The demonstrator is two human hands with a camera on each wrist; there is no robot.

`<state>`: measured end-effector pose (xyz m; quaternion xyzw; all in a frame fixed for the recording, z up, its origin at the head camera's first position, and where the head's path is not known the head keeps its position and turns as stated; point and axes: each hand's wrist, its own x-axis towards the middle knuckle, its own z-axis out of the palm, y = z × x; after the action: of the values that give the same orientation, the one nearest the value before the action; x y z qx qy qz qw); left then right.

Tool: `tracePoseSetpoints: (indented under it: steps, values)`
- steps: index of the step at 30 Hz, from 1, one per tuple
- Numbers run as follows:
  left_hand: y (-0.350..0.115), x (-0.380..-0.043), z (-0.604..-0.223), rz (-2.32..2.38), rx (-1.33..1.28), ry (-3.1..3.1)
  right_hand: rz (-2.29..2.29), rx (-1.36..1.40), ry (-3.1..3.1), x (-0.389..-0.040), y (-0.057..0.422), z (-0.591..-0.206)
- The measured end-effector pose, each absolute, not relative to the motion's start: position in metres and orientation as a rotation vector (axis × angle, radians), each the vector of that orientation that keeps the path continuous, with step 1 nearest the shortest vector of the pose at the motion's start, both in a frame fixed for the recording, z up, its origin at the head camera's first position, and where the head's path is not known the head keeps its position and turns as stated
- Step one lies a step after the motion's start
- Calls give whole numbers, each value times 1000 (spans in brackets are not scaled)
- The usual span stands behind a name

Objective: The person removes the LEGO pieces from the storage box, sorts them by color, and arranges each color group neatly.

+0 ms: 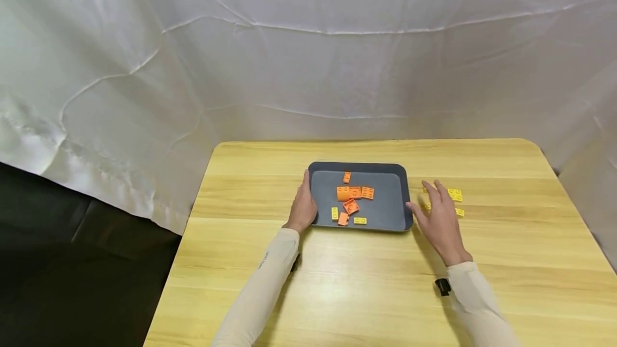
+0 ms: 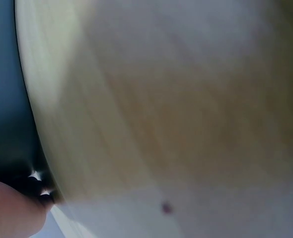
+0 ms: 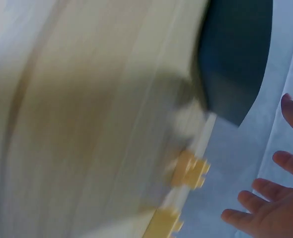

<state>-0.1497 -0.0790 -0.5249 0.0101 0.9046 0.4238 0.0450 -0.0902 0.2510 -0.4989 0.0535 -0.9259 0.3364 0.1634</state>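
Note:
A dark grey rectangular tray (image 1: 385,213) holds several orange toy building bricks (image 1: 351,206) and two small yellow ones (image 1: 360,220). My left hand (image 1: 302,209) grips the tray by its left side, with fingers along the outer wall. One of its digits (image 2: 12,210) shows beside the dark tray wall (image 2: 5,99) in the left wrist view. On the other side, my right hand (image 1: 439,226) is spread over more yellow bricks (image 1: 454,195) on the table, its thumb right by the tray's right rim. In the right wrist view those fingers (image 3: 270,191) are apart and hold nothing.
The light wooden table (image 1: 356,293) runs back to a pale hanging curtain (image 1: 308,79). Yellow bricks (image 3: 190,169) lie to the right of the tray, partly hidden by the right hand in the head view. A dark area (image 1: 72,261) lies beyond the table's left edge.

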Motion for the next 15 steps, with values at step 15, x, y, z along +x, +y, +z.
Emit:
tracePoseSetpoints:
  steps: [15]
  values:
    - [-80, -149, -524, 1286, 40, 2776, 1012, 501, -2722, -100, 184, -498]
